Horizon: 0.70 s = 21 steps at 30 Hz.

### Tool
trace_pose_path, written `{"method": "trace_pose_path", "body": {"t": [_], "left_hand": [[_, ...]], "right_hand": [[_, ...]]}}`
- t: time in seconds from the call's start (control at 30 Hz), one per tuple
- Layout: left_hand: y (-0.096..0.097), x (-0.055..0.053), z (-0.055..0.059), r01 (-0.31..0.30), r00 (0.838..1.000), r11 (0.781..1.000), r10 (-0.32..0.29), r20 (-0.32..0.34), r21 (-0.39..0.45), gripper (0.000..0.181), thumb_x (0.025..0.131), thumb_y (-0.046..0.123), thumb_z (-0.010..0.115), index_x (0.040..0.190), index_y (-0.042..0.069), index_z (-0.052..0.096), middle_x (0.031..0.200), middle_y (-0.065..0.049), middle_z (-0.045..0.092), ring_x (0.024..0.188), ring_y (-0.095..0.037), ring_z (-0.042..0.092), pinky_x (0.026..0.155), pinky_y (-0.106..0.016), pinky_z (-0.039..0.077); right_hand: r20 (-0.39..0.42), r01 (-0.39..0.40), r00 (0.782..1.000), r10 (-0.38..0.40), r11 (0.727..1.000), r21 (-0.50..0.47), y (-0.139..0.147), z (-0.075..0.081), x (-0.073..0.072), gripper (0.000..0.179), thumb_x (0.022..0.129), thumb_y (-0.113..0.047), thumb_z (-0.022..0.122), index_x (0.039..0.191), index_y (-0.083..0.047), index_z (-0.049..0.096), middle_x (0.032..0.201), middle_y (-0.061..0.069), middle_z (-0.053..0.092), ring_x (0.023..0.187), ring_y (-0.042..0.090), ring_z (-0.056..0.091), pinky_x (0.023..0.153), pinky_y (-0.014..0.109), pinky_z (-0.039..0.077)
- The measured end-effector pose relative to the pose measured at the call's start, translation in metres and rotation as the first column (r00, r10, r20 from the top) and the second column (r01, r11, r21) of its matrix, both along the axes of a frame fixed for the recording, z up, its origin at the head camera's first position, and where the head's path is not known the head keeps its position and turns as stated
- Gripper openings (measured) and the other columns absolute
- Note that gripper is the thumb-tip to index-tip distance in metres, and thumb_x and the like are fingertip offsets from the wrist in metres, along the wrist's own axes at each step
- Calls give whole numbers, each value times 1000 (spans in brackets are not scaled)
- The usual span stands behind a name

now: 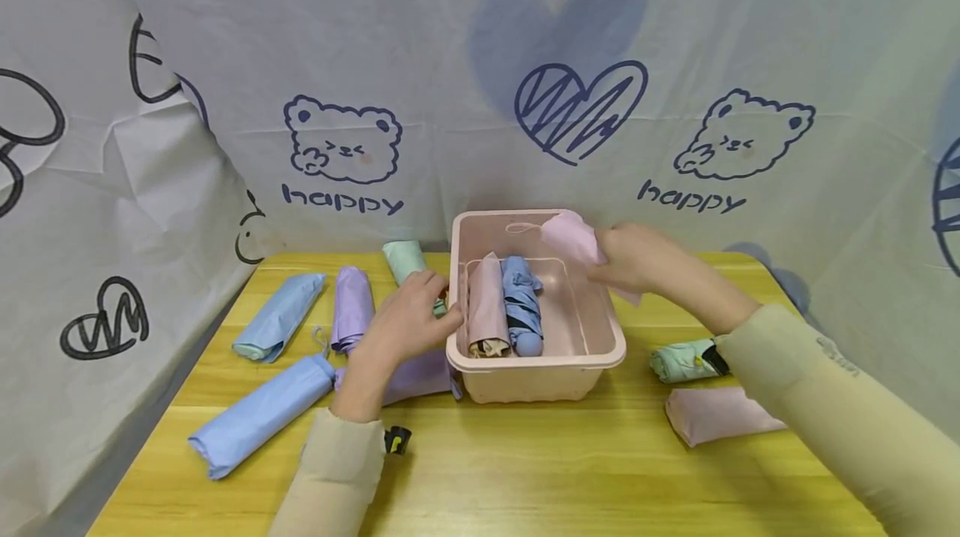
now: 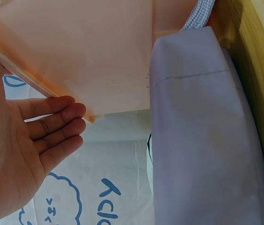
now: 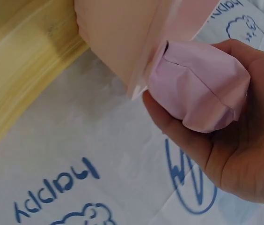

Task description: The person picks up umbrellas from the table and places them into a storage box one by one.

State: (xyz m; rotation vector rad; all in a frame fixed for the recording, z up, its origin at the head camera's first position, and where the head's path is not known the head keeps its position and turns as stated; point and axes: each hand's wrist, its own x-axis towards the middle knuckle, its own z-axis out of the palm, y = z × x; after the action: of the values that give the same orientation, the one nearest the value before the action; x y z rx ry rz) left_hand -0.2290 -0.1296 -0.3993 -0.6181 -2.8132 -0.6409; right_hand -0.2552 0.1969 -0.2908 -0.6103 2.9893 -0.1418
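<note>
My right hand [image 1: 630,258] holds a folded pink umbrella [image 1: 572,237] in its sleeve over the right rim of the pink plastic bin [image 1: 525,383]. In the right wrist view, its fingers curl round the umbrella [image 3: 197,89]. A pale loop hangs from the umbrella's far end. My left hand [image 1: 408,316] is at the bin's left rim, its fingers nearly straight along the outside in the left wrist view [image 2: 33,126]. Inside the bin, a pink umbrella [image 1: 487,303] and a blue umbrella [image 1: 522,303] lie side by side towards the left.
Left of the bin lie two blue umbrellas [image 1: 279,316] [image 1: 262,412], a purple umbrella [image 1: 352,303], a mint umbrella [image 1: 403,258] and another purple one [image 1: 420,377] partly under my left arm. A green umbrella [image 1: 678,360] and a pink one [image 1: 716,414] lie to the right.
</note>
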Motion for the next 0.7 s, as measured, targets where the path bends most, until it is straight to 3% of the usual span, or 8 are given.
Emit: {"method": "trace_pose_path", "body": {"t": [0.17,0.37,0.57,0.7], "left_hand": [[0,0,0,7,1000,1000,-7,-3,-1,37,92,39,55,107,7,65,102,-9,60,91,-24,52,77,-41,49],[-1,0,0,9,1000,1000,-9,2,0,38,93,39,54,108,5,66,103,-11,61,91,-24,52,77,-41,48],[0,1,1,6,1000,1000,-6,0,-5,36,93,39,54,106,7,65,101,-9,59,90,-23,51,75,-39,48],[0,1,2,8,1000,1000,-8,-9,-9,36,92,39,54,106,8,65,99,-6,57,90,-23,52,76,-40,49]], "right_hand": [[106,-11,994,-4,990,142,-19,6,-8,28,91,-27,71,102,-2,68,87,11,67,74,25,63,66,37,54],[177,-19,983,-41,945,326,-43,11,-13,19,92,-24,69,101,-7,72,94,9,67,84,26,62,77,39,53],[234,24,966,-108,942,335,-62,11,-17,21,93,-17,74,110,-6,73,99,10,68,86,26,63,78,37,55],[229,33,966,-120,935,353,-73,8,-22,13,93,-13,70,104,-6,73,100,9,64,86,25,58,79,35,50]]}}
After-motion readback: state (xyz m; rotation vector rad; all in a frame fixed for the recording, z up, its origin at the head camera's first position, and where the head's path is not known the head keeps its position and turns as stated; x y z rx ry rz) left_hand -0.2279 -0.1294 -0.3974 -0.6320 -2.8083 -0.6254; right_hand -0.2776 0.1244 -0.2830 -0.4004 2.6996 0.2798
